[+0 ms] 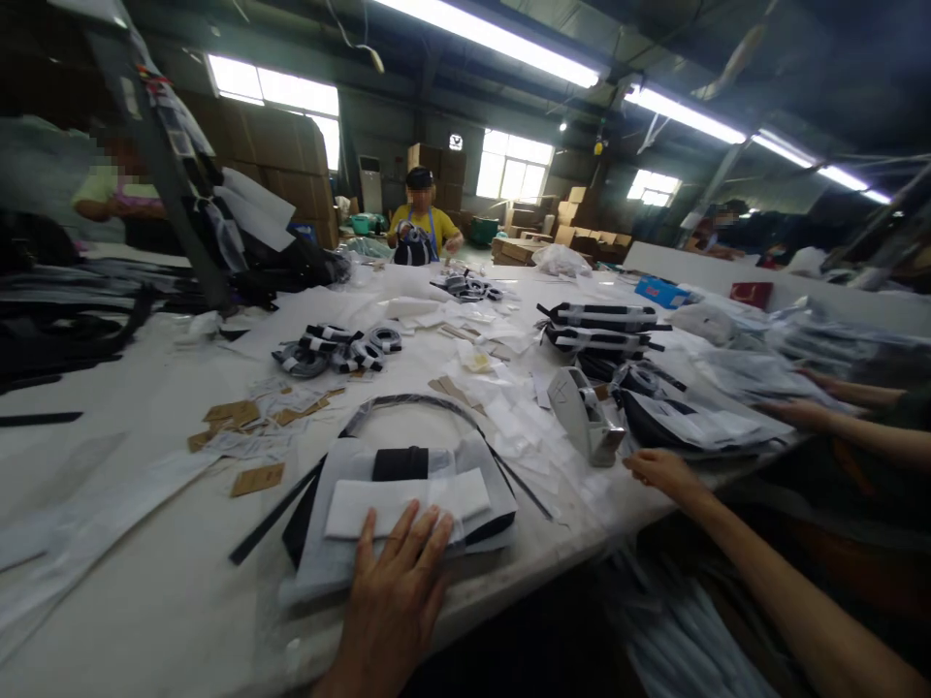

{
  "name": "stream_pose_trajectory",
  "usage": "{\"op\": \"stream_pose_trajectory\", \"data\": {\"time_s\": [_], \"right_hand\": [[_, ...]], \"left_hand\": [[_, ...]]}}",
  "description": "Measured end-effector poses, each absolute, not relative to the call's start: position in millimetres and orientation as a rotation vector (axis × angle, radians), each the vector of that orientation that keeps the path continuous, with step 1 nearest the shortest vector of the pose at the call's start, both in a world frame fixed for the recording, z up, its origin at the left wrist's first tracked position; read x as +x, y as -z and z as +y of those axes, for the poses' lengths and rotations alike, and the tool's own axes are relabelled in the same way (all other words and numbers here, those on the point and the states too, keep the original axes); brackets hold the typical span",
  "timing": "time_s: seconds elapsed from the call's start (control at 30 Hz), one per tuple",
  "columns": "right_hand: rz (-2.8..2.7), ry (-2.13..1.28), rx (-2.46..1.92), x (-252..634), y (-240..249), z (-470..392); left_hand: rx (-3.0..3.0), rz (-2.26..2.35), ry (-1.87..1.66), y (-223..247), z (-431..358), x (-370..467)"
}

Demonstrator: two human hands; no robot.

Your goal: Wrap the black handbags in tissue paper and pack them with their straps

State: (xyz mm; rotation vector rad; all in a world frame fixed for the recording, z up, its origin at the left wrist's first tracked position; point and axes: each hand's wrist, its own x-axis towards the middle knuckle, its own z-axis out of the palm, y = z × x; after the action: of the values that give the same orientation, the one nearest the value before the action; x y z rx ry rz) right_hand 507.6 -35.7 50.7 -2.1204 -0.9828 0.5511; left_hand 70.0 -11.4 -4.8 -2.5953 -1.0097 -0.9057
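My left hand (400,582) lies with fingers spread on a folded white sheet (407,502). Under that sheet is a black bag (295,528) wrapped in pale translucent paper, with a dark band (400,463) across its upper part. A curved handle (407,399) arches behind the bag, and dark straps stick out on both sides. To the right, my right hand (661,475) is closed, fingertips pinched just beside the cutting end of a tape dispenser (582,412). Whatever the pinch holds is too small to make out.
Brown tags (258,479) and wrapped strap coils (335,349) lie left of centre. Wrapped black bundles (603,325) and another papered bag (676,422) stand at right. A co-worker's hands (804,415) are at far right; another person (426,228) works across the table.
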Motion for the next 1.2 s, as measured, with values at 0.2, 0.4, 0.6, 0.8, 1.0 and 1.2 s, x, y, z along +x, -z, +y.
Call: {"op": "stream_pose_trajectory", "data": {"time_s": [0.2,0.4,0.6,0.8,1.0,1.2], "right_hand": [[-1.850,-1.053,-1.747,386.9,-124.2,18.1],[-2.799,-1.099,-1.548,254.5,-133.6,93.8],[-2.956,-0.632,-1.607,209.3,-84.8,142.1],[-3.157,-0.216,-1.374,245.6,-85.6,175.8],[-2.523,-0.047,-1.673,276.0,-107.3,136.6],[-2.377,-0.264,-1.795,275.0,-58.2,73.3]], "left_hand": [[-2.683,-1.126,0.888,7.2,-15.8,71.6],[-2.698,-1.121,0.871,6.7,-17.0,69.9],[-2.683,-1.120,0.878,2.6,-16.7,68.6],[-2.705,-1.133,0.871,4.2,-15.5,67.8],[-2.720,-1.127,0.883,3.7,-16.1,67.5],[-2.752,-1.137,0.838,4.1,-16.6,65.8]]}}
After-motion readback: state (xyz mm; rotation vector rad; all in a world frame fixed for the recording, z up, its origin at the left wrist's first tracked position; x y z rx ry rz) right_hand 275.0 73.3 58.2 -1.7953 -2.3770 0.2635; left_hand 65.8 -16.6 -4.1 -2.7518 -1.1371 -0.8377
